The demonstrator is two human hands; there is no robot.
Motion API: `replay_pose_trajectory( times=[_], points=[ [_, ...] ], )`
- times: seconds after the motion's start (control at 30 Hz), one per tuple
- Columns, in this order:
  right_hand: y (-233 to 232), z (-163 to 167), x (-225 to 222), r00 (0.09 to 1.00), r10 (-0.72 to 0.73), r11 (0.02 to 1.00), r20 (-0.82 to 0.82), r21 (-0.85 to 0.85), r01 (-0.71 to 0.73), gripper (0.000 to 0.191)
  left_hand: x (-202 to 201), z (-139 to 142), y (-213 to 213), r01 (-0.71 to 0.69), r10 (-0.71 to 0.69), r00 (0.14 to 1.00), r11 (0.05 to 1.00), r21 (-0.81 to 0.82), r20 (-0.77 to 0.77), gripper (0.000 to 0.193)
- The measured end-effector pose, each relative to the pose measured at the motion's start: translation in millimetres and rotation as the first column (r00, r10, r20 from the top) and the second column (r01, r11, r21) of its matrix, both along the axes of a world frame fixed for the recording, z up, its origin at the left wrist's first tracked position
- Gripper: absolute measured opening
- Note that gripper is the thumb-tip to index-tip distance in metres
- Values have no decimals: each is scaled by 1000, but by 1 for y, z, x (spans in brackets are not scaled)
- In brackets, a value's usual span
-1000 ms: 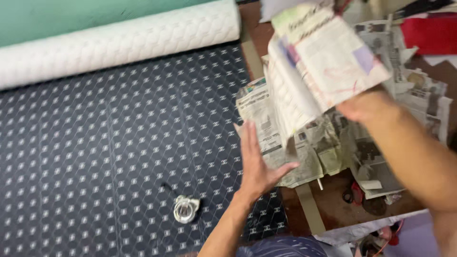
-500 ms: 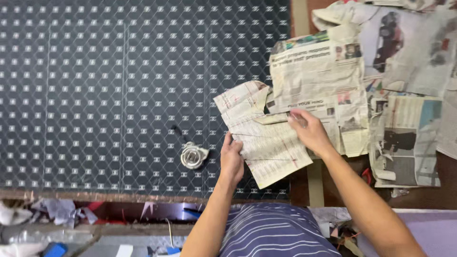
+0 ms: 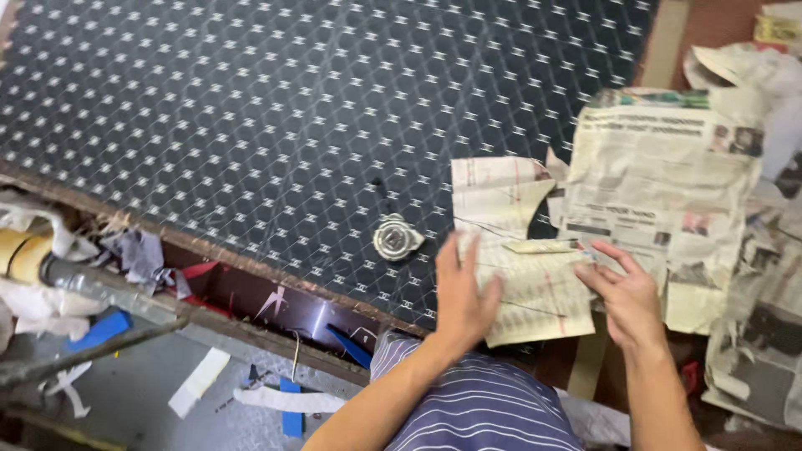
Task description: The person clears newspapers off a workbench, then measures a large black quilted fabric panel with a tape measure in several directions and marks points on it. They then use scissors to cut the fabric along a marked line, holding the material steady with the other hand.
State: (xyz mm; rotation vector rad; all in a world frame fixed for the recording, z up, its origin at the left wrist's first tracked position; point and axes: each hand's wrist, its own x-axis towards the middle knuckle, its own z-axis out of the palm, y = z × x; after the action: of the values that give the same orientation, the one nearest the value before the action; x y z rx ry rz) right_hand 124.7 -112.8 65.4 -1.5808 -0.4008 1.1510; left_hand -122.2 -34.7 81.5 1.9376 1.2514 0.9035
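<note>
Your left hand (image 3: 461, 292) hides the cut newspaper piece's (image 3: 522, 250) edge at 9 o'clock, fingers spread flat; your right hand (image 3: 625, 294) fingers pinch its creased, yellowed 3 o'clock edge.

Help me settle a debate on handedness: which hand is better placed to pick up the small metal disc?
Probably the left hand: it lies flat on the newspaper piece right beside the metal disc, while the right hand sits farther off.
</note>
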Motion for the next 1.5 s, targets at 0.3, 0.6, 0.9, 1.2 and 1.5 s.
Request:
replay_pose_trajectory(
  times=[0.3, 0.6, 0.9, 1.2, 1.5],
  points=[
    [38, 61, -52, 973, 144, 985, 181, 68, -158, 64, -1, 65, -2, 180, -134, 981, 906, -383, 144, 92],
    [51, 50, -67, 994, 81, 985, -70, 156, -69, 40, -24, 64, 10, 280, -62, 909, 824, -492, 412, 86],
    [47, 82, -35, 998, -63, 954, 32, 297, 51, 19, -46, 24, 34, 230, 151, 808, 809, -541, 569, 49],
    [36, 135, 6, 955, -195, 913, 222, 397, 94, 18, -66, -18, 27, 310, 420, 757, 446, -840, 502, 59],
    [46, 188, -20, 802, -361, 890, 475, 433, 144, 22, -70, 49, 31, 162, -60, 959, 917, -365, 276, 68]
  ],
)
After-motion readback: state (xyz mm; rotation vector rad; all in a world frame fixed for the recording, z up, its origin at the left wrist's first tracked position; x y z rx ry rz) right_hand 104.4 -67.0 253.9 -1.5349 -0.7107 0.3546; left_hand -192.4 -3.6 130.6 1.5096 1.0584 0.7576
